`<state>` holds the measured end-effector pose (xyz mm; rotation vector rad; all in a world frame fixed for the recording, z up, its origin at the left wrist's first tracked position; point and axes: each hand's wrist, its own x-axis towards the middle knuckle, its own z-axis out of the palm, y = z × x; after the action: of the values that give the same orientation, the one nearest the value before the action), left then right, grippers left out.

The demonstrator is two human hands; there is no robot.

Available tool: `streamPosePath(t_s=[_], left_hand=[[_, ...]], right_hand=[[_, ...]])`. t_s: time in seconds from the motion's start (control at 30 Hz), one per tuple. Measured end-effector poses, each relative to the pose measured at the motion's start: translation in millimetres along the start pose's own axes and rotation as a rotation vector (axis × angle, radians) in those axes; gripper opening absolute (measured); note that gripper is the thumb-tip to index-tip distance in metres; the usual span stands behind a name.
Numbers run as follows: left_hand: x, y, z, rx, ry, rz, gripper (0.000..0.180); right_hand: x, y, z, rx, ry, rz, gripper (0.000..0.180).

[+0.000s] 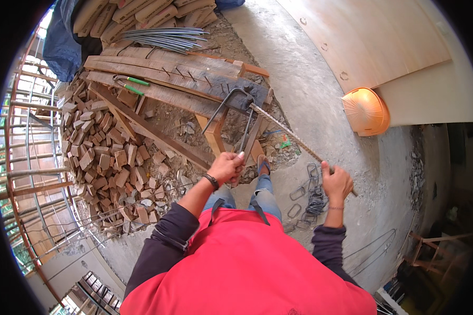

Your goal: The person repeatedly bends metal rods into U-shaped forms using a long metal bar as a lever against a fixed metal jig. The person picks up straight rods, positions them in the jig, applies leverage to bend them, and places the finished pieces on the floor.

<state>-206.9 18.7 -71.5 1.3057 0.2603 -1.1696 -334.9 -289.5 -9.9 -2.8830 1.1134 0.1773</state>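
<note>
My left hand (227, 169) is closed on the lower end of a thin steel rod (247, 128), bent into a U-like hook. The rod's bend lies over a dark metal plate (257, 92) at the near end of a wooden bench (157, 81). My right hand (337, 184) grips the end of a long ribbed steel bar (291, 134), thumb along it. The bar's far end meets the plate beside the bent rod; their exact contact is too small to tell. Several upright nails (192, 76) stand along the bench. Green-handled pincers (136, 81) lie on its left side.
Straight steel rods (165, 37) lie at the bench's far end, before stacked bags (147, 11). Broken bricks (105, 152) heap up on the left. Bent wire stirrups (315, 202) lie on the concrete near my right hand. An orange hard hat (370, 111) sits beside plywood (383, 42).
</note>
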Motion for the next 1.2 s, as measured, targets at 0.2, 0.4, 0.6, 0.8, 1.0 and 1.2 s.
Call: streamPosePath(t_s=[0.2, 0.4, 0.6, 0.8, 1.0, 1.2], left_hand=[[-1, 19, -36, 0.249, 0.039, 0.05, 0.038], [-2, 9, -20, 0.21, 0.088, 0.075, 0.038], [-10, 6, -12, 0.265, 0.235, 0.148, 0.038], [-12, 3, -9, 0.129, 0.279, 0.148, 0.036], [-11, 7, -15, 0.012, 0.235, 0.12, 0.034], [-14, 17, -28, 0.096, 0.233, 0.102, 0.034]], right_hand=[[-59, -25, 5, 0.031, -0.009, 0.093, 0.068], [-19, 6, 8, 0.061, -0.132, -0.067, 0.07], [10, 24, 2, 0.099, -0.237, -0.278, 0.068], [8, 41, 0, 0.373, -0.437, -0.534, 0.062], [24, 48, -1, 0.87, -1.198, -0.092, 0.054], [-5, 42, 8, 0.934, -1.017, -0.135, 0.048]])
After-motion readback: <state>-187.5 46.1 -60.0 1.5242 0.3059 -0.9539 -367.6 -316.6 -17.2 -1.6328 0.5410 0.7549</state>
